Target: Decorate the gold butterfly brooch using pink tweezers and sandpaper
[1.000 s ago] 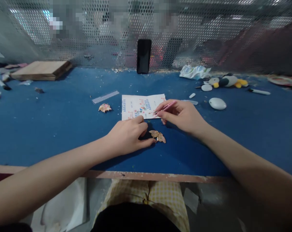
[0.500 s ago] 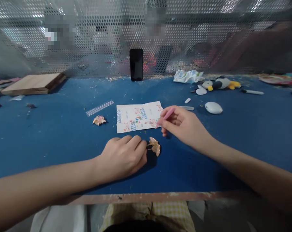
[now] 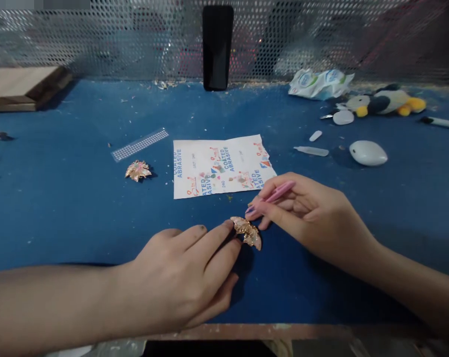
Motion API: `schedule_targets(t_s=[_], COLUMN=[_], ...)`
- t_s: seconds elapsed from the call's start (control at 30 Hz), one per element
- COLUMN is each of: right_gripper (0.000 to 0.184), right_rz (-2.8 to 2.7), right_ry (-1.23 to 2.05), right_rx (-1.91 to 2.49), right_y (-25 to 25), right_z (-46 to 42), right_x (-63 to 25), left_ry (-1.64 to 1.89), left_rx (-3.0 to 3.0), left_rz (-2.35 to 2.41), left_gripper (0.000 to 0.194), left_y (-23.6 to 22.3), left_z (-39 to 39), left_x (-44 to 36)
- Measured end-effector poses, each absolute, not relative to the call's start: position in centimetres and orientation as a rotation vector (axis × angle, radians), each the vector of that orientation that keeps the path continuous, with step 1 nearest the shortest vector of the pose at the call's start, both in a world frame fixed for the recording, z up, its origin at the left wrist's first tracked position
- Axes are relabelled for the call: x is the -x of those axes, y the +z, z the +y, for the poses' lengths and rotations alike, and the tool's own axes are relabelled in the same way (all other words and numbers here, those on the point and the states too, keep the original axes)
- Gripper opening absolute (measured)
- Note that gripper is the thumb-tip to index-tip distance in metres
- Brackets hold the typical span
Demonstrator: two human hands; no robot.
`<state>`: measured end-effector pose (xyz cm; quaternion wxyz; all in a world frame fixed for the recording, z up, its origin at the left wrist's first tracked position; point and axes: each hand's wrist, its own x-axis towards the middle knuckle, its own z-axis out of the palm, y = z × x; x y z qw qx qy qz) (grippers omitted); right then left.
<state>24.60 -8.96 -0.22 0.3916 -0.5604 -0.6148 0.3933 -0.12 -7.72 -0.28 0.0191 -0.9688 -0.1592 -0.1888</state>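
Observation:
My left hand (image 3: 189, 270) has its fingertips closed on the left edge of a gold leaf-shaped ornament (image 3: 251, 234) with pale pink parts, low over the blue table. Pink tweezers (image 3: 280, 192) are pinched in my right hand (image 3: 313, 218), their tip just above the ornament; whether they touch it I cannot make out. Behind both hands lies a white sheet of abrasive paper (image 3: 194, 163), printed side up, with small coloured bits scattered on it. A second similar ornament (image 3: 138, 170) rests to the left, beside a strip of tiny rhinestones (image 3: 140, 145).
A black phone (image 3: 217, 49) leans upright against the perforated metal screen (image 3: 153, 44). Wooden boards (image 3: 19, 87) lie at the back left. On the right are a white oval object (image 3: 368, 152), a clear dropper-like tube (image 3: 311, 151), a plush duck (image 3: 386, 103) and a crumpled packet (image 3: 319, 83).
My right hand has brought the tweezers from the abrasive paper down to the ornament. My left fingers have taken hold of the ornament and turned it. The view has moved closer to the table.

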Motion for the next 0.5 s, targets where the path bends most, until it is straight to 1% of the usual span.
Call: schedule_targets(t_s=[0.13,0.27,0.37,0.5], right_gripper=[0.012,0.005,0.006,0.013], right_rz=[-1.687,-1.836,-1.92,-1.961], right_ry=[0.908,0.742,0.664,0.662], right_rx=[1.369,1.373,1.363,1.361], right_y=[-0.1,0.1,0.1,0.0], right_z=[-9.1,-9.5,-9.9,-10.1], right_x=[-24.8,-25.1,-25.3,-25.4], left_ry=[-0.59,-0.555,-0.545,-0.512], left_rx=[2.989,2.983,2.989,3.005], left_rz=[-0.485,-0.494,-0.498,-0.491], left_gripper=[0.033,0.034,0.034,0.034], left_y=[-0.3,-0.4,-0.5,-0.7], left_z=[-7.7,-7.8,-7.8,-7.7], left_x=[0.2,0.3,0.4,0.5])
